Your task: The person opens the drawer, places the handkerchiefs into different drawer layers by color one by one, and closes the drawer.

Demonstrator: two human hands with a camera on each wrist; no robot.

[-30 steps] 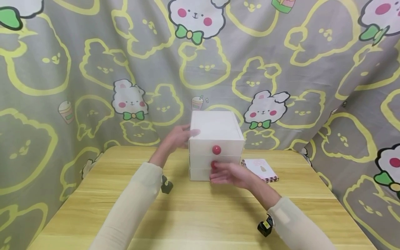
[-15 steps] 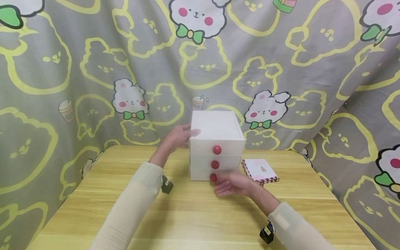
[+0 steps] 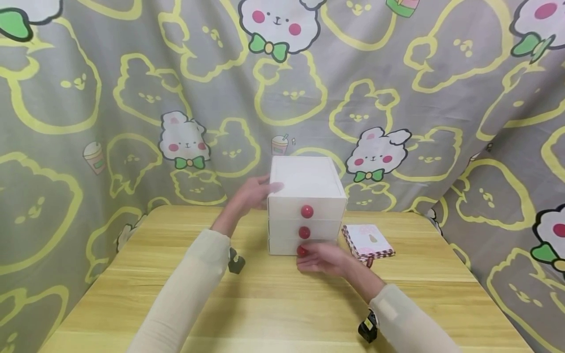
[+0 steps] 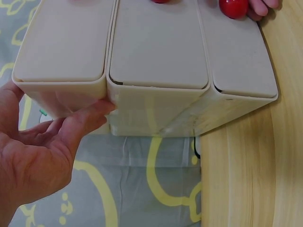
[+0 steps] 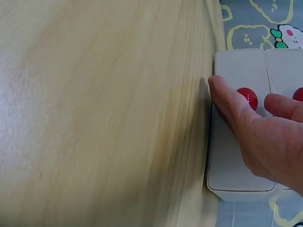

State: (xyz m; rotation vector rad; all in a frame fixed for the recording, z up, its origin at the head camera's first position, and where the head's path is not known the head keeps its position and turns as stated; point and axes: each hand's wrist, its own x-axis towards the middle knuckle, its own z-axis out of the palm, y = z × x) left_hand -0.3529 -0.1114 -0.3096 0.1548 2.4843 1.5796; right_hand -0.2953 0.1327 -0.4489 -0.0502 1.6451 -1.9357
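A white three-drawer box stands on the table, all its drawers closed, each with a round red knob. My left hand holds the box's upper left edge, one digit on top and the others against the side. In the left wrist view, the left hand straddles that edge. My right hand is at the bottom drawer's knob. In the right wrist view, the right hand has its thumb and fingers spread on either side of the bottom knob, with a gap between thumb and knob.
A folded cloth or pad with a checked edge lies right of the box on the wooden table. A grey patterned curtain hangs behind. Black wrist cameras sit under both sleeves.
My right hand has gone down from the middle knob to the bottom one, then shifted slightly left around it. The left hand stays on the box, and the drawers have not moved.
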